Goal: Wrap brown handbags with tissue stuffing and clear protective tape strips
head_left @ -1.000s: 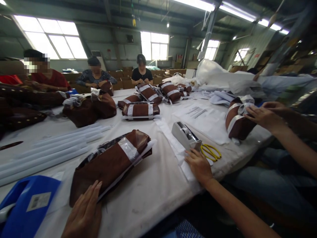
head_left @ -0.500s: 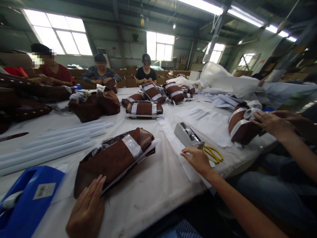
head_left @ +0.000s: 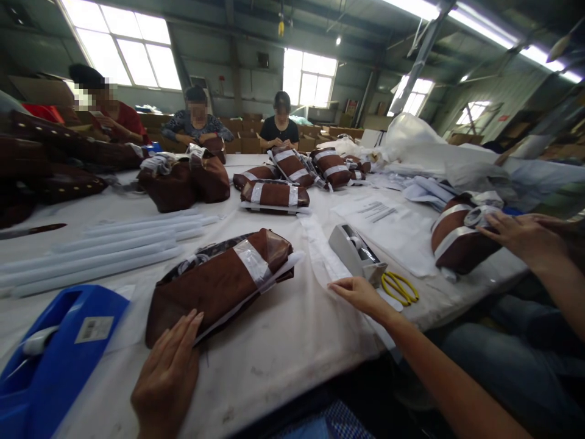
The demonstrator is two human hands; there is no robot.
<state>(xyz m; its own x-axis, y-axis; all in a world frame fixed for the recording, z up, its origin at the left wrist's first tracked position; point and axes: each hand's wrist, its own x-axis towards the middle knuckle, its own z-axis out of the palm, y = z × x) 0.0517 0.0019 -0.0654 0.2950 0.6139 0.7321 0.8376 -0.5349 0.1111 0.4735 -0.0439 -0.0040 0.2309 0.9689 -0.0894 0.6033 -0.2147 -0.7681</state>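
A brown folded fabric bundle [head_left: 219, 283] with a clear tape band lies in front of me on the white table [head_left: 283, 353]. My left hand [head_left: 169, 375] rests flat on the bundle's near end, fingers stretched out. My right hand [head_left: 361, 296] lies open on a strip of white paper [head_left: 325, 259], just in front of a grey tape dispenser [head_left: 356, 251]. Yellow scissors [head_left: 400, 286] lie to the right of that dispenser.
A blue tape dispenser [head_left: 59, 347] stands at the near left, white tubes [head_left: 100, 247] behind it. A co-worker's hands [head_left: 525, 235] at the right hold another brown bundle [head_left: 459, 241]. More taped bundles [head_left: 274, 195] and three seated people are at the far side.
My right hand slid a little leftward from the grey dispenser's base onto the paper strip. My left hand stays on the bundle. The view shifted slightly.
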